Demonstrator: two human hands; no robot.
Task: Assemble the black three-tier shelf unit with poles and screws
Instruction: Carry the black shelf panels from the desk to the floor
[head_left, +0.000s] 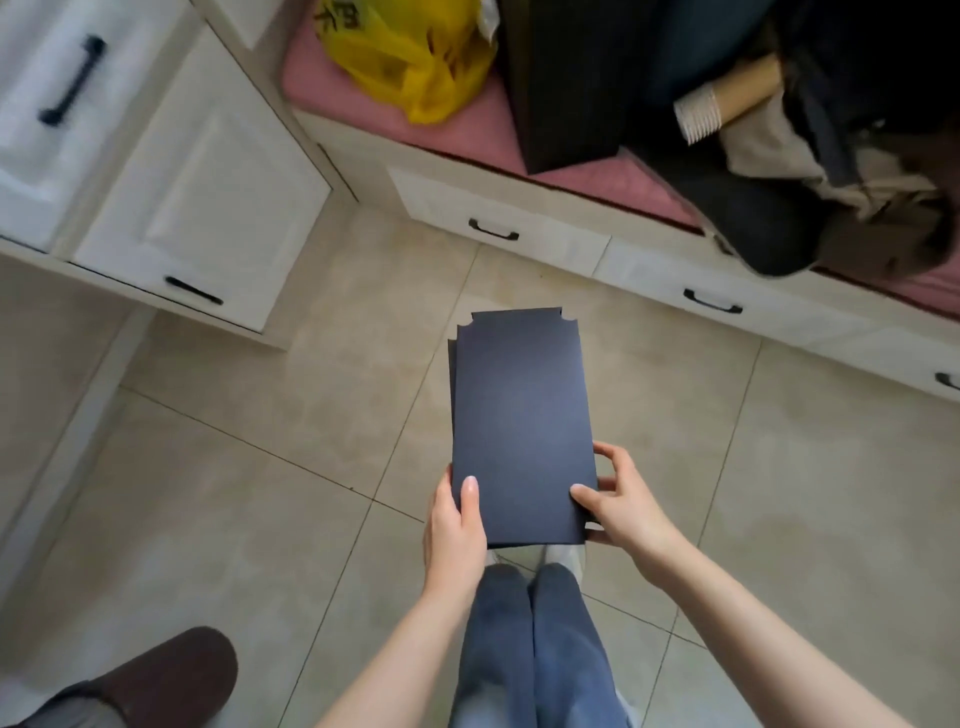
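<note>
A stack of flat black shelf boards (519, 410) with notched corners is held out over the tiled floor, its long side pointing away from me. A second board's edge peeks out along the left side under the top one. My left hand (457, 525) grips the near left edge, thumb on top. My right hand (618, 504) grips the near right corner, thumb on top and fingers along the side. No poles or screws are in view.
White cabinets with black handles (192, 291) stand at the left. A bench with drawers (493, 231) and a pink cushion carries a yellow bag (410, 57), a black bag and clothes. A brown slipper (166, 680) lies at bottom left. My legs are below.
</note>
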